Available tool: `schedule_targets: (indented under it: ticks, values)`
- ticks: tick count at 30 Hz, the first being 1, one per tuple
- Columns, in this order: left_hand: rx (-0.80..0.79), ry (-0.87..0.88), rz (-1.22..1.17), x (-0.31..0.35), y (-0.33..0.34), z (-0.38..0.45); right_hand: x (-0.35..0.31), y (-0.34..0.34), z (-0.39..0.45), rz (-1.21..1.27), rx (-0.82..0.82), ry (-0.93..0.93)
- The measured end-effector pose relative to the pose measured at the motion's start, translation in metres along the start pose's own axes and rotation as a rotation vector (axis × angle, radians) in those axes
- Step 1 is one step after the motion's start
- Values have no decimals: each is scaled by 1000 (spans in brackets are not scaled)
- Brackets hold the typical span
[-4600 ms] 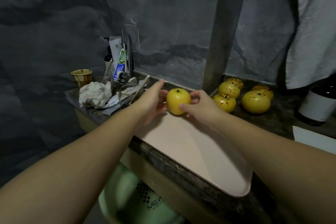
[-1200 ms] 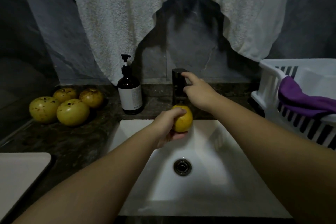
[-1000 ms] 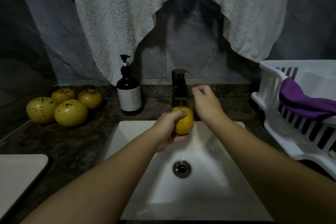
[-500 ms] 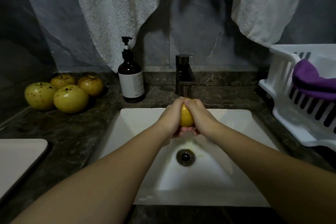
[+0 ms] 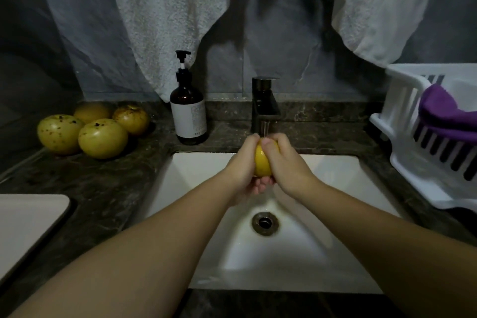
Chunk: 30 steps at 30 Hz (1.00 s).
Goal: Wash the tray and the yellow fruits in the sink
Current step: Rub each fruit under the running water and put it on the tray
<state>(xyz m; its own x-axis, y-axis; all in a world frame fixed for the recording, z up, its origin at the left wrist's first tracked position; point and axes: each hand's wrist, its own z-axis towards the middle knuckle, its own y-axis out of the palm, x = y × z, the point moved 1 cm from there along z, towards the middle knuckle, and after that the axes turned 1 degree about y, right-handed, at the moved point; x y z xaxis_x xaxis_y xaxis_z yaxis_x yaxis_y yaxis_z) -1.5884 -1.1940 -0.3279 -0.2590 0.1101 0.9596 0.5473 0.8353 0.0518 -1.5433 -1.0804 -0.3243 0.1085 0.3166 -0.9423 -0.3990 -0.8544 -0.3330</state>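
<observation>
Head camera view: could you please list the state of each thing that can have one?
faucet: running, water falling onto the fruit
yellow fruit: held under the stream
left hand: grips the fruit
right hand: grips the fruit
four fruits: on the counter, left of the sink
sink: drain open
tray: flat on the counter
soap bottle: upright

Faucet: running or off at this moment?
Running. A thin stream falls from the faucet spout onto the yellow fruit held over the sink.

Dark marble counter (image 5: 108,183) with four yellow fruits (image 5: 103,138), soap bottle (image 5: 188,113), tray (image 5: 25,224), white rack (image 5: 402,121).
</observation>
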Motion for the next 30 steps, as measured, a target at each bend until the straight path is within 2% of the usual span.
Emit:
schedule_targets:
  ticks: [1, 3, 4, 8, 9, 12, 13, 15, 16, 17, 20, 24, 28, 30]
  values:
    - [0, -6, 4, 1, 0, -1, 0, 0, 0, 14, -12, 20]
    - [42, 46, 72, -1, 2, 1, 0, 1, -2, 121, -80, 208]
    - [69, 75, 89, -1, 4, 0, 0, 1, -2, 127, -85, 244]
    - [15, 29, -8, 3, 3, -3, -3, -2, -1, -35, 71, -67]
    - [19, 36, 2, 4, 4, -4, -3, -3, 0, -28, 58, -43]
    - [92, 109, 131, 2, 6, -4, -5, -2, -3, 82, -72, 220]
    - [80, 102, 135, 1, 7, -5, -5, -1, -4, 47, -64, 194]
    - [18, 41, 70, 1, 5, -4, -2, -3, -2, -136, 54, -29]
    - [5, 21, 47, 2, 4, -4, -3, -2, -3, -148, 74, -76]
    - [9, 29, 37, 2, 4, -4, -2, -2, -3, -128, 55, -63]
    - [79, 108, 119, -1, 4, -1, -5, 2, -5, 59, -65, 180]
    - [35, -1, 21, -1, 4, -4, -2, 3, -5, -161, 84, -76]
    - [122, 100, 126, -1, 5, -1, -6, 4, -3, 48, -21, 207]
    - [49, -12, 57, -2, 5, -4, -5, 4, -3, -109, 47, 58]
